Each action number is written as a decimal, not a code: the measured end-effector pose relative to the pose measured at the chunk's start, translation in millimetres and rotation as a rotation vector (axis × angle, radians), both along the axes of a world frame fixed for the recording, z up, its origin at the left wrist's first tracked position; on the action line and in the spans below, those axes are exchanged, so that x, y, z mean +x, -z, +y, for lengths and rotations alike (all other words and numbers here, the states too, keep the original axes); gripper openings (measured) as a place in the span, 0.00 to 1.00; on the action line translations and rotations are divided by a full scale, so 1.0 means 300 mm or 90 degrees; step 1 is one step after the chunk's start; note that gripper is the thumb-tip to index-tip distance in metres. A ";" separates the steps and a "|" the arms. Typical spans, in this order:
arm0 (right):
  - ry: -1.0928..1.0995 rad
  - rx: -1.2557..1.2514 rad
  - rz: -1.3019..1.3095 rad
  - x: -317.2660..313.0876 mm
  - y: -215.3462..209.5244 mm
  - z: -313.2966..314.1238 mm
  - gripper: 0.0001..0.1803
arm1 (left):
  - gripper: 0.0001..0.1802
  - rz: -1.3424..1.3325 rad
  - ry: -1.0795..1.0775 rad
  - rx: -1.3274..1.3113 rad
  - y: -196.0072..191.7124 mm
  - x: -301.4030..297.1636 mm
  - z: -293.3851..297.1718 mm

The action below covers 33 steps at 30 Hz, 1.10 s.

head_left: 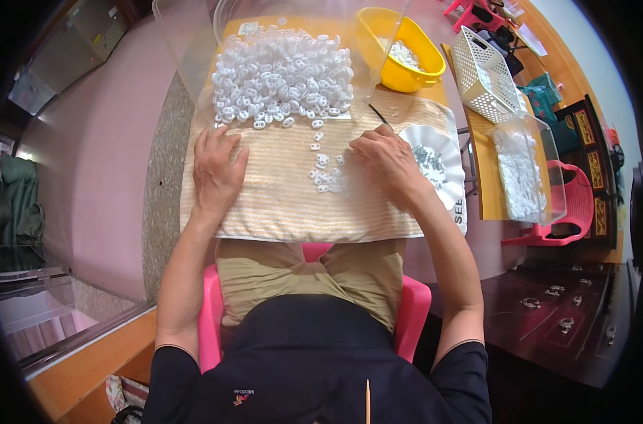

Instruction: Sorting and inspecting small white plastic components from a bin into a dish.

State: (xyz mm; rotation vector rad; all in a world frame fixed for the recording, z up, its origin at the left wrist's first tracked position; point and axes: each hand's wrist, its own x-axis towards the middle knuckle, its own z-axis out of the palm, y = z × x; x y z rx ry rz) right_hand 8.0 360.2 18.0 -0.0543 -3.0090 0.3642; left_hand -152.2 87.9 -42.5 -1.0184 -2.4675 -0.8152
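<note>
My left hand [220,169] lies on a striped tan towel [265,215] with its fingers apart, fingertips close to the front of a clear plastic box. My right hand [390,164] hovers over the towel, its fingers curled together; what they hold, if anything, is hidden. A thin black stick [379,114] shows just beyond its knuckles, and I cannot tell whether the hand touches it. Left of that hand lie several small white plastic pieces [325,182] with two holes each, with a short line of them leading up to a large heap [286,78] of similar pieces.
A white fluted dish [449,145] with small dark grey parts stands at the towel's right. Behind it is a yellow tub [434,67] with white pieces. On a side table are a cream perforated basket [477,92] and a clear bin [558,187] of white pieces. A pink chair [582,191] stands beyond.
</note>
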 end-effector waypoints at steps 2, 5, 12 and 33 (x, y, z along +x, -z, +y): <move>-0.022 0.021 -0.046 -0.015 0.005 0.000 0.12 | 0.15 -0.001 0.002 0.007 0.005 -0.007 -0.004; -0.044 0.065 -0.065 -0.026 0.022 0.008 0.13 | 0.14 -0.009 0.002 0.015 0.008 -0.009 -0.004; -0.083 0.141 -0.014 -0.021 0.054 0.007 0.10 | 0.14 -0.024 -0.008 0.012 0.019 -0.013 -0.003; 0.102 0.046 0.221 0.185 0.034 0.122 0.06 | 0.14 -0.040 -0.007 0.015 0.025 -0.012 -0.006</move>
